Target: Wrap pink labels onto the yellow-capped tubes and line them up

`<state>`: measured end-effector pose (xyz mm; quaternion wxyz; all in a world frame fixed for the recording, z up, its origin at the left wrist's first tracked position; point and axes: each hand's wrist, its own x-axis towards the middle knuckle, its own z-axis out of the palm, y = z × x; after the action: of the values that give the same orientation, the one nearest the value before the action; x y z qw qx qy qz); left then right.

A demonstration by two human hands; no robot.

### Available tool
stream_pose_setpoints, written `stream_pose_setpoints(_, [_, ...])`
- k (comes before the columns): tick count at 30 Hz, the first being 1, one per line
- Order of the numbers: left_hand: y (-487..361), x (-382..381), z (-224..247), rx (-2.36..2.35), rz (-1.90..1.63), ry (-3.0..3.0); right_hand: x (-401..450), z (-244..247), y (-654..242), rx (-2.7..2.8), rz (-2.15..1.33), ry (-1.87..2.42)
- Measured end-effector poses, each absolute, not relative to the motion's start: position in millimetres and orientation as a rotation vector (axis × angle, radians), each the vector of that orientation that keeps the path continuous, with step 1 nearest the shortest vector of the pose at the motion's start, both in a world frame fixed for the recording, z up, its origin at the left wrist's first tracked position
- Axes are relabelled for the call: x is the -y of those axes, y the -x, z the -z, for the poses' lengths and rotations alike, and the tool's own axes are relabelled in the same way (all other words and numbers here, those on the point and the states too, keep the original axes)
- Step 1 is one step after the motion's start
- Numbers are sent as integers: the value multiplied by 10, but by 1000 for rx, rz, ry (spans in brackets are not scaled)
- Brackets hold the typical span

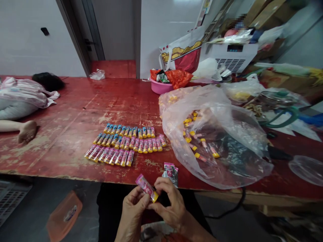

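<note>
Starting big: a long, worn, red-painted tabletop [75, 111] runs across the room, with the paint scuffed down to pale patches in places. Take the person's hands as the centre of the clock, with 12 straight ahead. Around 10 o'clock, another person [22, 101] is lying on the tabletop with one bare foot [27, 131] showing. Up at 1 o'clock there's a white machine with a vent grille [232, 57], and at 12 a pink plastic basin [163, 86] is stuffed with odds and ends.

At about 2 o'clock, a big clear plastic bag [214, 141] lies slumped on the tabletop with a bunch of yellow-capped tubes inside. Around 11 to 12 o'clock, three tidy rows of small tubes [126, 144] are laid side by side, mostly pink with some blue near the back.

Now the small stuff: a pink tube with a yellow cap [146, 188] is up in the air just past the front edge of the tabletop, tilted with the cap end low on the right. The left hand [133, 208] and right hand [169, 201] both have it, each grip pinching it between thumb and fingers. A pink printed packet [171, 173] sits just beside the right hand at about 1 o'clock.
</note>
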<state>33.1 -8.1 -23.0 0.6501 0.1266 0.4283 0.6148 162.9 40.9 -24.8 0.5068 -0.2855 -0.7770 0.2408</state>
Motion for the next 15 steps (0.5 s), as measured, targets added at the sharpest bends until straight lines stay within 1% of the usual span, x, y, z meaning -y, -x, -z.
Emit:
stream_pose_setpoints(10, [-271,133,44,-945,-1348,-318,-421,34,-1722,2022,-692,607])
stream_pose_setpoints(15, [-286,148,32,-919,-1363,-276,-371,19,-1703,1996,-595,548])
